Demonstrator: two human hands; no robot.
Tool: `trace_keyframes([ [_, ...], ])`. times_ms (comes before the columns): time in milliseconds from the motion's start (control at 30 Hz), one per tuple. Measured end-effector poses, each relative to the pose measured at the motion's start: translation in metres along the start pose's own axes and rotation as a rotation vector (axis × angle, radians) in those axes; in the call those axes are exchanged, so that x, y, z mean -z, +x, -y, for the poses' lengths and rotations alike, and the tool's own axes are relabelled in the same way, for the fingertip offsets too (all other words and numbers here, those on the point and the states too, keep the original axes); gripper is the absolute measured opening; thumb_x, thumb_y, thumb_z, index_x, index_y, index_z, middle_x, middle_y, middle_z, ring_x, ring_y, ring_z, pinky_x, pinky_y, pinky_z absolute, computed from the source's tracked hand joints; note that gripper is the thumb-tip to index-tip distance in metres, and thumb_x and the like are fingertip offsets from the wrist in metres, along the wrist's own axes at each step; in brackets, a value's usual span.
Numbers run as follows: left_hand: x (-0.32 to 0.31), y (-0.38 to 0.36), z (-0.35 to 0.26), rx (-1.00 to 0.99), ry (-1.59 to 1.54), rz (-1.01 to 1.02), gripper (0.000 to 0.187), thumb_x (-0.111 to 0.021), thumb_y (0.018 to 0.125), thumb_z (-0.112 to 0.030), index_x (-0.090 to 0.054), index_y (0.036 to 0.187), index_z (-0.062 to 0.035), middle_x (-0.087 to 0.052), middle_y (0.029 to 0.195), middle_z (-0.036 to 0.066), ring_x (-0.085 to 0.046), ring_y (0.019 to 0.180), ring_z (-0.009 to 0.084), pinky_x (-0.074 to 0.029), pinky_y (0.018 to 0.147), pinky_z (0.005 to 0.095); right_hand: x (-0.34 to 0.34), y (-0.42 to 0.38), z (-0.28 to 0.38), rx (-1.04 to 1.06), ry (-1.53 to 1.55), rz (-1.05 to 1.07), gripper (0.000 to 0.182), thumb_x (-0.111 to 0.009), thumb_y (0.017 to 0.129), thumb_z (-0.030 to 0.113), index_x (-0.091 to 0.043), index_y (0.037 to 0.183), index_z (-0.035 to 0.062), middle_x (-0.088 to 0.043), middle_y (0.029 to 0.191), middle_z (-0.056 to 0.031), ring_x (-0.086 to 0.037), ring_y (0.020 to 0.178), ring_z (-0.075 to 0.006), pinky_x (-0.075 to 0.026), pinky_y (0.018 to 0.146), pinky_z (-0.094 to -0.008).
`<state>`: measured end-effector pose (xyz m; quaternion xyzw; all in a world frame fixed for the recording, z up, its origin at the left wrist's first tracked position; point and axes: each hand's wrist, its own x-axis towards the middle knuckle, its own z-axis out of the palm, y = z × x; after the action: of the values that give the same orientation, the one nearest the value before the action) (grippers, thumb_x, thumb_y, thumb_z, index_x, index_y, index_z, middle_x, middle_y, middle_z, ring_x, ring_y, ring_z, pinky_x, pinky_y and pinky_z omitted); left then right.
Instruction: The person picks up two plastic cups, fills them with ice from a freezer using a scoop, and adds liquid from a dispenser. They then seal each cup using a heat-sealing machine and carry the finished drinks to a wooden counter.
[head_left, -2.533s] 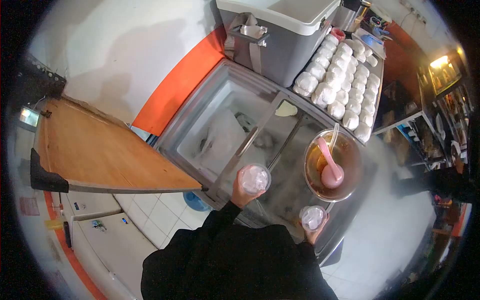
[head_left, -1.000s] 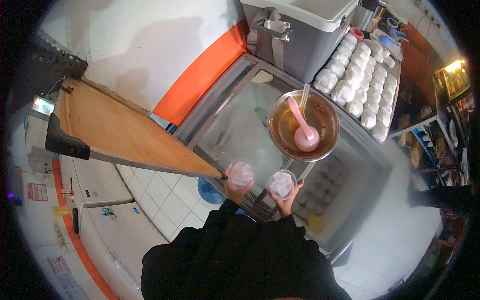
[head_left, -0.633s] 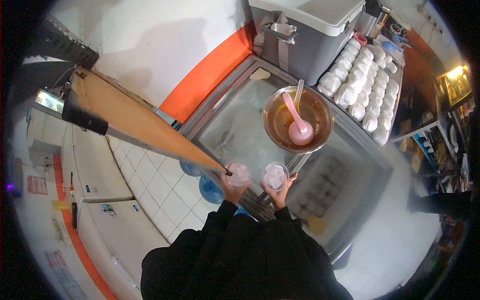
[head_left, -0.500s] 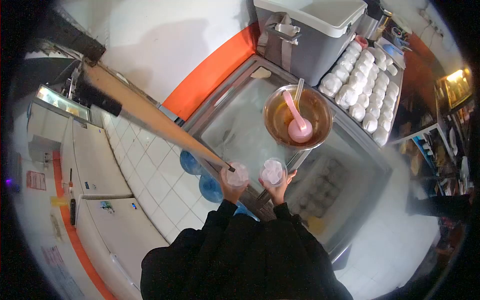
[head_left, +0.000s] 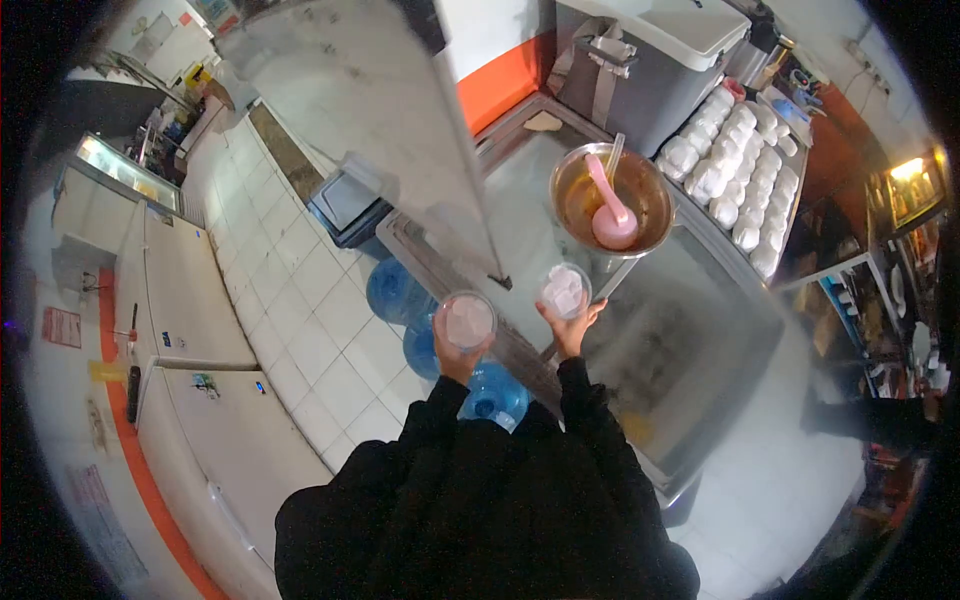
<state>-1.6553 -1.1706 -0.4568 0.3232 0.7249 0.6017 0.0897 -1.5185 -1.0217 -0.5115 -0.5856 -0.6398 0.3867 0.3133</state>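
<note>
My left hand is wrapped round a clear plastic cup with ice pieces in it, held out past the freezer's near-left edge. Another clear cup of ice is in my right hand, over the freezer's glass top. Just beyond the right cup stands a steel bowl with brown residue inside. A pink ladle and a clear-handled utensil rest in that bowl.
A grey cooler box stands at the back beside a tray of wrapped white bundles. Blue water jugs and a dark bin sit on the tiled floor at left. White fridges line the left wall. A dark sleeve shows at far right.
My view has turned left, bringing more floor and the dark bin into sight. The door-like panel at left has swung wider. Both cups are still in my hands, the left one now clear of the panel.
</note>
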Motion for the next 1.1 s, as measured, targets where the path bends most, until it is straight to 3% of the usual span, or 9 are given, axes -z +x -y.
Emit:
trace_keyframes([
  [100,0.023,0.002,-0.016,0.037,-0.090,0.011,0.089,-0.081,0.051,-0.021,-0.032,0.122,-0.0012,-0.042,0.118,0.015,-0.043,0.108,0.0284,-0.036,0.091,0.0386,0.012,-0.010,-0.001,0.042,-0.019,0.016,0.092,-0.080,0.045,0.044,-0.042,0.120,0.0076,0.006,0.130,-0.0381,-0.006,0.123,-0.0480,-0.014,0.099,-0.0517],
  [267,0.066,0.031,-0.035,-0.079,-0.139,0.070,0.088,-0.082,0.049,-0.022,-0.035,0.120,-0.0021,-0.043,0.116,0.015,-0.044,0.107,0.0276,-0.038,0.089,0.0381,0.033,-0.035,0.034,0.059,0.100,-0.044,0.085,-0.080,0.049,0.035,-0.042,0.121,0.0061,-0.041,0.127,-0.0129,-0.035,0.120,-0.0277,-0.013,0.097,-0.0562],
  [333,0.088,0.036,-0.039,-0.108,-0.098,0.159,0.088,-0.083,0.048,-0.022,-0.036,0.120,-0.0025,-0.043,0.116,0.015,-0.045,0.106,0.0273,-0.038,0.088,0.0380,0.049,-0.065,0.057,0.159,0.011,-0.071,0.085,-0.080,0.049,0.033,-0.043,0.120,0.0065,-0.051,0.116,-0.0123,-0.043,0.113,-0.0294,-0.011,0.097,-0.0564],
  [367,0.098,0.041,-0.040,-0.151,-0.124,0.197,0.088,-0.083,0.047,-0.023,-0.036,0.119,-0.0027,-0.044,0.115,0.014,-0.046,0.105,0.0268,-0.039,0.088,0.0375,0.055,-0.081,0.073,0.201,0.020,-0.119,0.082,-0.080,0.050,0.030,-0.043,0.118,0.0026,-0.056,0.107,-0.0114,-0.049,0.106,-0.0266,-0.022,0.096,-0.0512],
  [567,0.163,0.055,-0.068,-0.238,-0.449,0.458,0.089,-0.084,0.045,-0.027,-0.037,0.116,-0.0018,-0.045,0.112,0.013,-0.048,0.104,0.0245,-0.040,0.087,0.0352,0.075,-0.206,0.134,0.127,0.282,-0.219,0.088,-0.081,0.051,0.022,-0.035,0.120,-0.0064,-0.048,0.114,-0.0161,-0.048,0.103,-0.0218,-0.040,0.087,-0.0301],
  [733,0.189,0.064,-0.089,-0.026,-0.754,0.772,0.090,-0.084,0.046,-0.037,-0.038,0.115,-0.0006,-0.049,0.109,0.012,-0.051,0.102,0.0228,-0.043,0.086,0.0341,0.090,-0.286,0.157,0.031,0.356,-0.290,0.092,-0.081,0.051,0.021,-0.030,0.123,-0.0049,-0.046,0.117,-0.0144,-0.047,0.104,-0.0221,-0.037,0.089,-0.0306],
  [833,0.193,0.065,-0.107,0.175,-1.029,0.933,0.096,-0.080,0.048,-0.049,-0.036,0.117,0.0009,-0.049,0.109,0.011,-0.053,0.099,0.0220,-0.045,0.082,0.0346,0.102,-0.324,0.164,0.046,0.341,-0.366,0.072,-0.077,0.058,0.017,-0.042,0.118,-0.0005,-0.051,0.109,-0.0096,-0.049,0.100,-0.0194,-0.038,0.086,-0.0320],
  [900,0.191,0.071,-0.115,0.169,-1.043,0.985,0.095,-0.078,0.049,-0.051,-0.037,0.117,0.0009,-0.049,0.109,0.011,-0.052,0.099,0.0212,-0.045,0.082,0.0337,0.111,-0.345,0.168,-0.083,0.384,-0.348,0.083,-0.079,0.055,0.016,-0.033,0.123,-0.0006,-0.048,0.115,-0.0113,-0.048,0.103,-0.0204,-0.037,0.089,-0.0297],
  [1100,0.165,0.077,-0.150,0.009,-1.055,1.218,0.093,-0.077,0.050,-0.052,-0.039,0.117,0.0002,-0.049,0.110,0.010,-0.050,0.099,0.0186,-0.042,0.084,0.0310,0.128,-0.413,0.189,-0.047,0.456,-0.512,0.080,-0.078,0.056,0.014,-0.035,0.122,0.0010,-0.049,0.113,-0.0109,-0.049,0.103,-0.0200,-0.038,0.089,-0.0310],
])
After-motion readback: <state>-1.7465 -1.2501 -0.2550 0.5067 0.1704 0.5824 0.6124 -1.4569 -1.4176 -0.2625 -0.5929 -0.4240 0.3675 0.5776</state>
